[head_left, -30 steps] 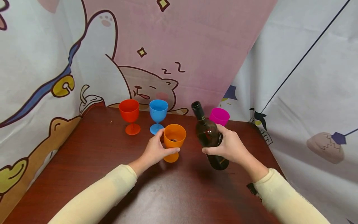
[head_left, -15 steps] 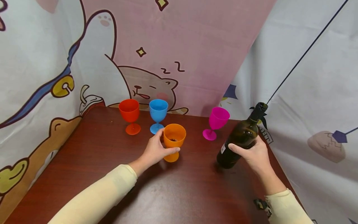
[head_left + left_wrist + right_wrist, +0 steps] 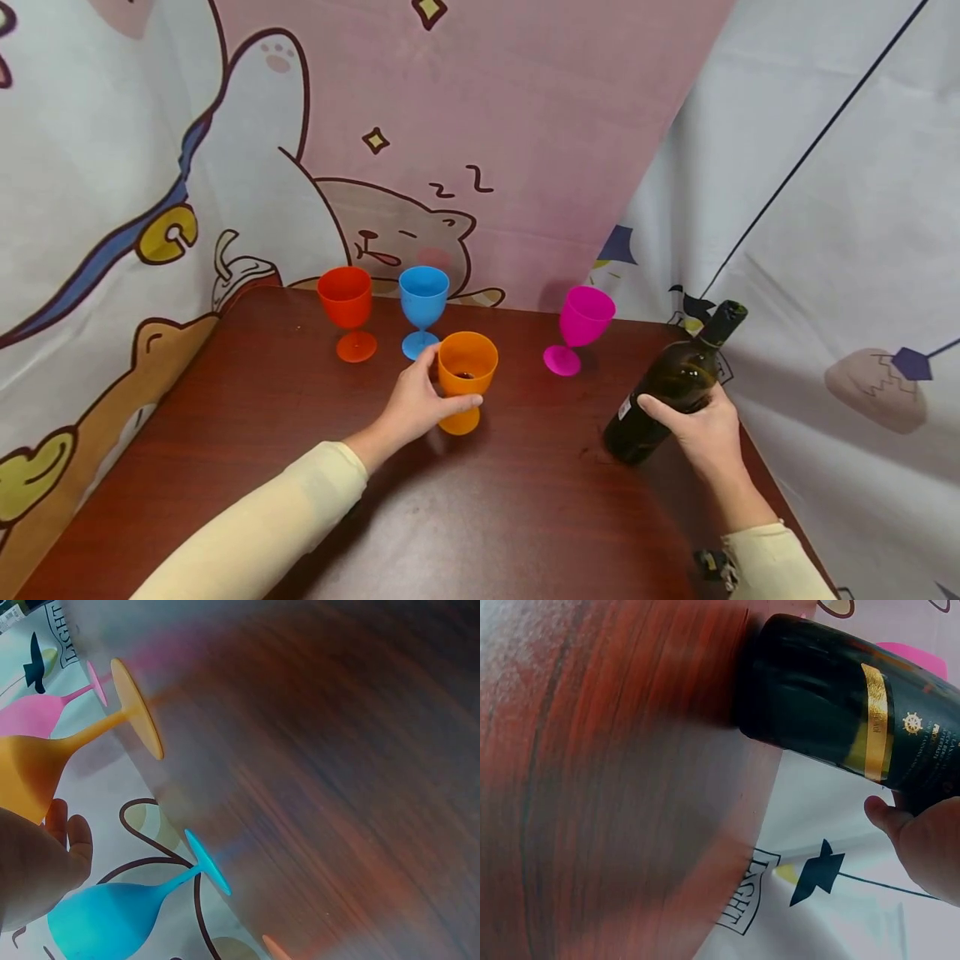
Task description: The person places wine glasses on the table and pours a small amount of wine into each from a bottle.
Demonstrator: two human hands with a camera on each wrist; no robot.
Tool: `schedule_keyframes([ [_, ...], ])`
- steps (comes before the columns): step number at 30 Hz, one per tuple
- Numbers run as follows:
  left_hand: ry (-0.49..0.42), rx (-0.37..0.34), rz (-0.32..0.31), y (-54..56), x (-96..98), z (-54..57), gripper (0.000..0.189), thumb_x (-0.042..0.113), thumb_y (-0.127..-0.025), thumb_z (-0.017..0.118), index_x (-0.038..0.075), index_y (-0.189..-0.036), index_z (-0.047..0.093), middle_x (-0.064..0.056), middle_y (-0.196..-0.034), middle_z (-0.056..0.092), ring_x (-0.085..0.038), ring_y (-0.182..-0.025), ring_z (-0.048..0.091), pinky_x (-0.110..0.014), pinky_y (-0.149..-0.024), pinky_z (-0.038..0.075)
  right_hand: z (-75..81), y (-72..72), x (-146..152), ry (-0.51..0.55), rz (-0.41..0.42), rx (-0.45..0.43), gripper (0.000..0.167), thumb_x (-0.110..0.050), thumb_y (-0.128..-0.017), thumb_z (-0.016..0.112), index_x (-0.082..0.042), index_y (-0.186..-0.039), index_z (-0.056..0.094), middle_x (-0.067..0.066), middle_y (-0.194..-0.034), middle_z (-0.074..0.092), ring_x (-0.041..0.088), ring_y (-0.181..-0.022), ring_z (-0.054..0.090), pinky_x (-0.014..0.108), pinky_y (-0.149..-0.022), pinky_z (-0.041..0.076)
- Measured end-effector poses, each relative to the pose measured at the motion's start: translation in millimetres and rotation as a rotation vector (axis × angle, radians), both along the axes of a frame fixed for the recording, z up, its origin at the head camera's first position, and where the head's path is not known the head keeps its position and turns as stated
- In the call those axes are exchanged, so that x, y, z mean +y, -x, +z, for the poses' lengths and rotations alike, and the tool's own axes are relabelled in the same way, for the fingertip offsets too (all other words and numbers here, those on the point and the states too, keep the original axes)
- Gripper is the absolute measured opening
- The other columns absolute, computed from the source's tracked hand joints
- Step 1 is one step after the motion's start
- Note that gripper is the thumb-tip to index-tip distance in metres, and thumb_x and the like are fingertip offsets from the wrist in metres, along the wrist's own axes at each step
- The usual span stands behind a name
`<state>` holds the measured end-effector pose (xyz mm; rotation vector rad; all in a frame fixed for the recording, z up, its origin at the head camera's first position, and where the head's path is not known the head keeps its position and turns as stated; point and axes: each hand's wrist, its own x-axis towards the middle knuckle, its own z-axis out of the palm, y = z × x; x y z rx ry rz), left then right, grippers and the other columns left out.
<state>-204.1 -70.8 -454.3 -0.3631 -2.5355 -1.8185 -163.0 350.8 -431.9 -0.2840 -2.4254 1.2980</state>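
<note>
My left hand (image 3: 420, 393) holds an orange goblet (image 3: 468, 360) by its bowl, thumb across the front and fingers round the far side. A little dark liquid shows at the bottom of the goblet. On the right, my right hand (image 3: 705, 429) grips a dark wine bottle (image 3: 671, 379) round its body; the neck leans to the right and the mouth is uncapped. In the right wrist view the bottle's base (image 3: 780, 682) is close to the tabletop, and a gold band runs round its label. The left wrist view has the orange goblet's foot (image 3: 137, 709) at the table.
Along the back of the brown table (image 3: 510, 517) stand a red goblet (image 3: 347, 298), a blue goblet (image 3: 424, 298) just behind the orange one, and a magenta goblet (image 3: 587, 317) between the two hands. A printed cloth (image 3: 525, 150) hangs behind and beside the table.
My right hand has carried the bottle to the right, from in front of the magenta goblet, and its neck has swung from leaning left to leaning right. The left hand and orange goblet stay put.
</note>
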Motion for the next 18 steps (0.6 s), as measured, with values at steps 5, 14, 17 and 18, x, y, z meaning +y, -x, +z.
schedule_keyframes([
  [5, -0.016, 0.031, -0.009, 1.8, 4.9, 1.9, 0.09, 0.033, -0.079, 0.098, 0.018, -0.152, 0.048, -0.003, -0.141, 0.066, -0.025, -0.129, 0.065, -0.048, -0.11, 0.058, 0.2, -3.2, 0.6, -0.018, -0.018, -0.012, 0.068, -0.031, -0.079, 0.097, -0.018, -0.136, 0.063, -0.019, -0.105, 0.066, 0.002, -0.098, 0.061, 0.012, -0.08, 0.049],
  [14, -0.058, 0.008, 0.014, 15.6, 25.2, 4.5, 0.09, 0.032, -0.08, 0.097, 0.018, -0.153, 0.047, -0.003, -0.141, 0.064, -0.025, -0.13, 0.065, -0.049, -0.114, 0.056, 1.2, -8.8, -1.2, -0.081, -0.003, -0.043, 0.069, -0.036, -0.08, 0.096, -0.014, -0.135, 0.061, -0.022, -0.104, 0.065, -0.001, -0.096, 0.06, 0.014, -0.079, 0.049],
  [17, -0.08, 0.006, 0.027, 22.0, 33.4, 7.4, 0.089, 0.033, -0.081, 0.096, 0.018, -0.153, 0.047, -0.003, -0.141, 0.064, -0.026, -0.13, 0.065, -0.05, -0.113, 0.056, 1.5, -10.4, -1.2, -0.097, -0.004, -0.049, 0.071, -0.036, -0.08, 0.096, -0.013, -0.136, 0.061, -0.019, -0.104, 0.065, -0.001, -0.095, 0.059, 0.015, -0.078, 0.048],
  [18, -0.079, 0.004, 0.033, 24.1, 36.2, 8.4, 0.089, 0.034, -0.081, 0.096, 0.019, -0.153, 0.046, -0.003, -0.141, 0.064, -0.026, -0.13, 0.065, -0.049, -0.113, 0.056, 1.1, -10.7, -0.6, -0.105, -0.002, -0.051, 0.071, -0.036, -0.08, 0.096, -0.013, -0.137, 0.06, -0.018, -0.105, 0.065, -0.001, -0.095, 0.059, 0.015, -0.078, 0.048],
])
